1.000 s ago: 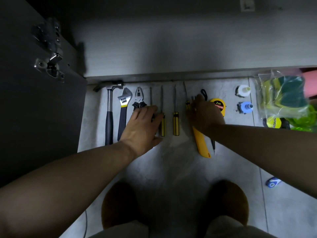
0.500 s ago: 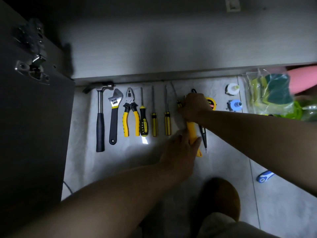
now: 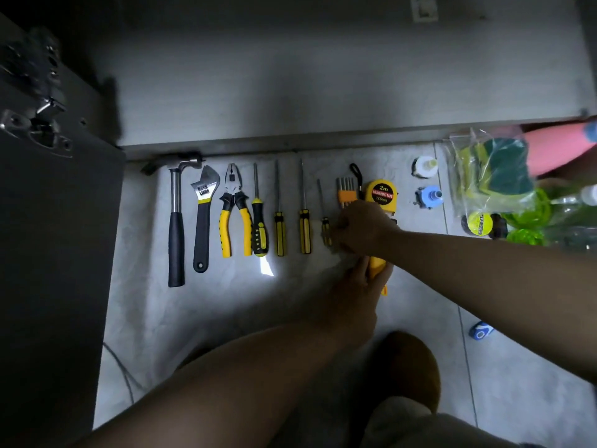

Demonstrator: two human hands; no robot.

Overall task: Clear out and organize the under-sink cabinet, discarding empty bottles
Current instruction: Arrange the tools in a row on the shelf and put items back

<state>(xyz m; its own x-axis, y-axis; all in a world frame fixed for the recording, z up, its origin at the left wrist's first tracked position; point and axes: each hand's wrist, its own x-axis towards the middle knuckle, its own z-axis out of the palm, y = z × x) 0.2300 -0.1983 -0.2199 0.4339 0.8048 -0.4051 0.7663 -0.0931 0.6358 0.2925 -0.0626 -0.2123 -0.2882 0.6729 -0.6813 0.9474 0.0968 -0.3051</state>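
Tools lie in a row on the tiled floor before the cabinet: a hammer (image 3: 176, 221), a wrench (image 3: 203, 215), yellow pliers (image 3: 235, 218), several screwdrivers (image 3: 279, 221) and a yellow tape measure (image 3: 381, 194). My left hand (image 3: 355, 295) grips the lower end of a yellow utility knife (image 3: 376, 265). My right hand (image 3: 363, 227) is curled over the knife's upper part, beside a small screwdriver (image 3: 324, 221). A set of orange hex keys (image 3: 345, 192) lies just above my right hand.
The open dark cabinet door (image 3: 55, 253) with its hinge stands at the left. A bag of green sponges (image 3: 494, 169), clear bottles (image 3: 578, 208), a pink bottle (image 3: 562, 145), two bottle caps (image 3: 429, 197) and a blue object (image 3: 480, 331) lie at the right. My knee (image 3: 407, 370) is below.
My left hand left the pliers and screwdrivers and moved right to grip the knife's lower end. My right hand slid down, uncovering the hex keys and tape measure.
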